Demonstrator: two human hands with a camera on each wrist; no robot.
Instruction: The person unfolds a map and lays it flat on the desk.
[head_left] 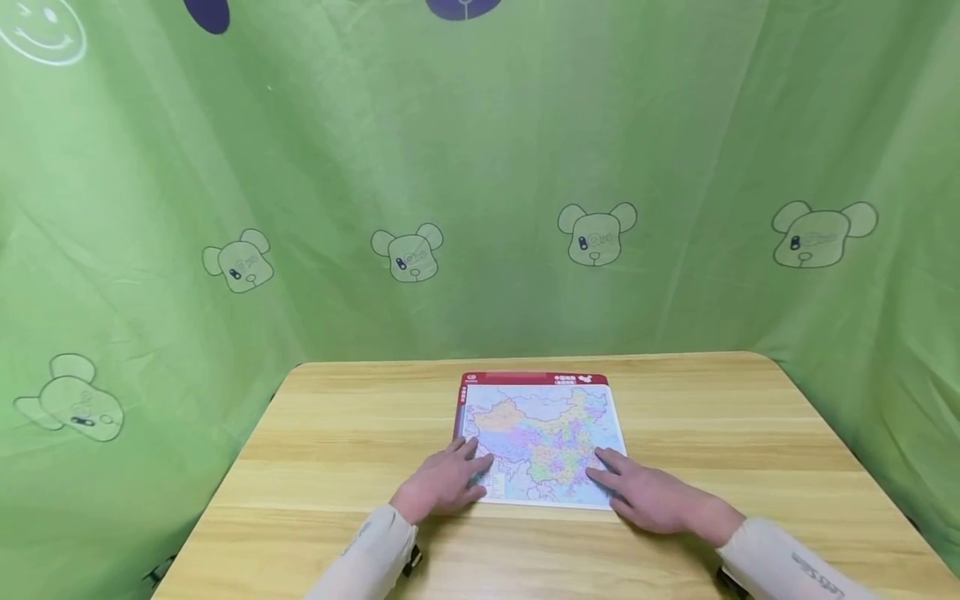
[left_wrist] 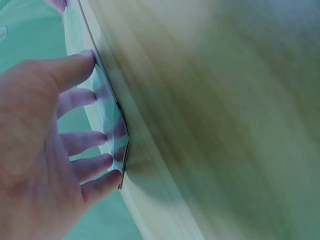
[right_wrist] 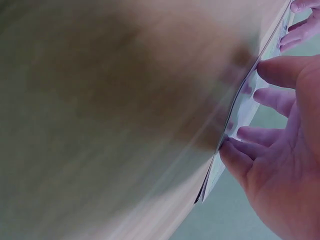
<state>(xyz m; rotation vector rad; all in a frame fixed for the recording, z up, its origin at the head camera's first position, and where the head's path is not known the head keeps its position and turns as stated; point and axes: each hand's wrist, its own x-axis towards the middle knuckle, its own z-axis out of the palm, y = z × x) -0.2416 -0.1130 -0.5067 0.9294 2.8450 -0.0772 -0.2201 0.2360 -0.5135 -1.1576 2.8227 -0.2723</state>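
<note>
Map point(head_left: 536, 417), one: laid on the worktop point(head_left: 337, 450), near its middle, between the two hands. The print is turned upright toward the person; a red band point(head_left: 510, 378) is carried along the far edge. The long axis is judged to run left to right, across the line of the forearms, though depth is foreshortened.

Left hand point(head_left: 447, 479): set at the near left corner. The grip is spread, with separate fingertips rested on the face and the thumb laid at the near edge. No pinch is shown.

Right hand point(head_left: 654, 497): set at the near right corner. The grip is likewise spread, fingertips placed on the face, thumb brought to the near edge. Nothing is seen to be pinched.

Relation: the map is bracketed from both sides, and its greater part is extended forward, beyond both grips. Neither hand can be called nearer; each is in contact, and the side edges are overlapped about equally.

Edge: in the right wrist view, thin layers appear slightly parted at one end. Whether any part is raised off the worktop cannot be told.
</note>
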